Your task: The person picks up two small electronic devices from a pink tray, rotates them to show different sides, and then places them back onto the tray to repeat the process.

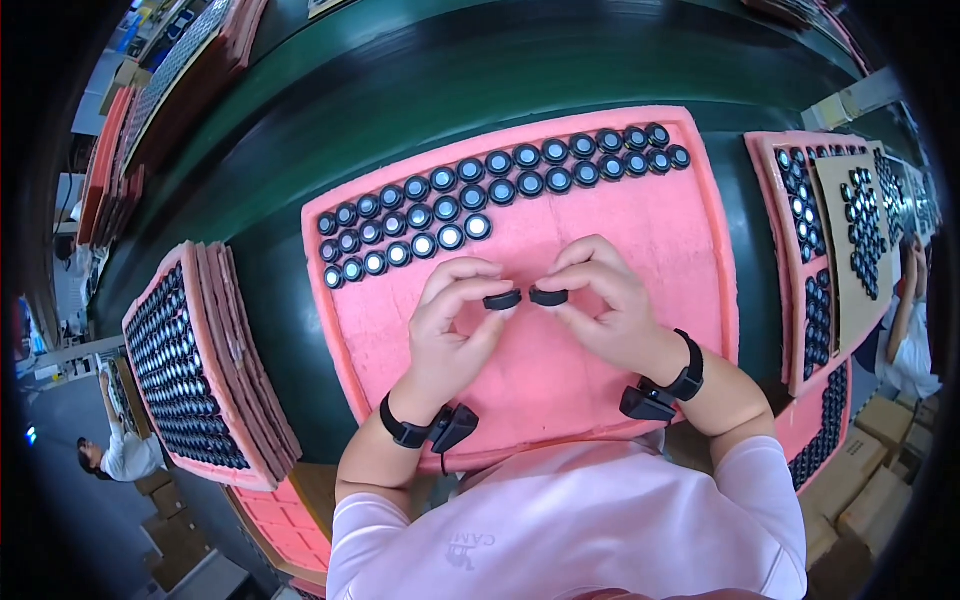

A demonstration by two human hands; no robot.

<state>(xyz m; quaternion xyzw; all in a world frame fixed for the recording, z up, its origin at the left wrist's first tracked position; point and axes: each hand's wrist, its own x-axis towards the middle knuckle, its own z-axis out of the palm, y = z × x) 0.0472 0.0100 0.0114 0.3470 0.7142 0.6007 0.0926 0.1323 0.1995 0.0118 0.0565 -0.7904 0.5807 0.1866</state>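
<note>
Over the middle of a pink foam tray (620, 405), both my hands pinch small black round parts. My left hand (452, 325) is closed on one black round part (503, 299), held on edge between thumb and fingers. Just to its right, my right hand (607, 305) grips a second black round part (548, 296) in the same way. The two parts are close together with a narrow gap between them. Beyond my hands, rows of black round parts with pale centres (471, 170) fill the far side of the tray. The third row ends partway, at the left.
A green conveyor belt (420, 90) runs under the tray. Stacked foam trays of similar parts (215, 370) stand at the left. More trays (765, 180) and a brown board of parts (835, 190) lie at the right. Cardboard boxes (850, 450) and other people are farther off.
</note>
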